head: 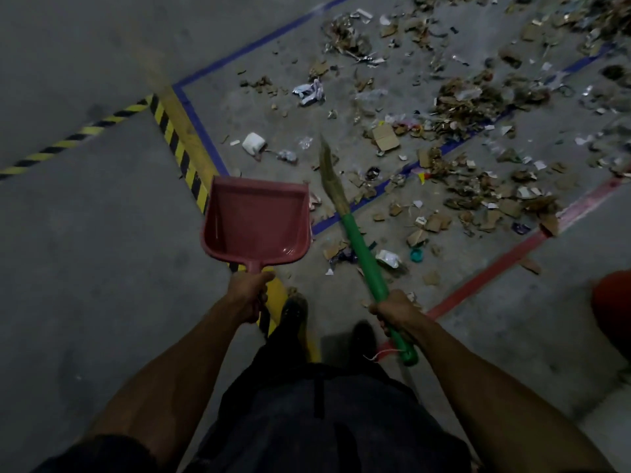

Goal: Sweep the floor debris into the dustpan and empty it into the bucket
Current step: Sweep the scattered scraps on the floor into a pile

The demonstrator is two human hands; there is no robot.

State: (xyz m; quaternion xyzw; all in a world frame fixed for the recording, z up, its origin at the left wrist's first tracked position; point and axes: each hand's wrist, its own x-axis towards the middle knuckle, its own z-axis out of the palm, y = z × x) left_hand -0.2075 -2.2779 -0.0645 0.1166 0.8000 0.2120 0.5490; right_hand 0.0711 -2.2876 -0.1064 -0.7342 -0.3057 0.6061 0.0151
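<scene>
1. While we stand on the grey concrete floor (pixel 85 268), our head view looks down at both forearms held out in front of us.
2. Our left hand (pixel 246 295) has its grip wrapped round the short handle of the pink dustpan (pixel 256 221), which is held up off the floor with its open mouth facing away from us; nothing lies in its tray.
3. Our right hand (pixel 396 310) has its grip closed round the green handle of the broom (pixel 363 257), whose straw head points forward, just right of the dustpan.
4. Debris (pixel 471 107) of torn cardboard, paper and plastic lies scattered ahead and to the right, across blue tape lines (pixel 201 128) and a red tape line (pixel 505 257).
5. Yellow-and-black hazard tape (pixel 177 148) runs beneath the dustpan.
6. A red shape at the right edge (pixel 611 312) is cut off; we cannot tell what it is.
</scene>
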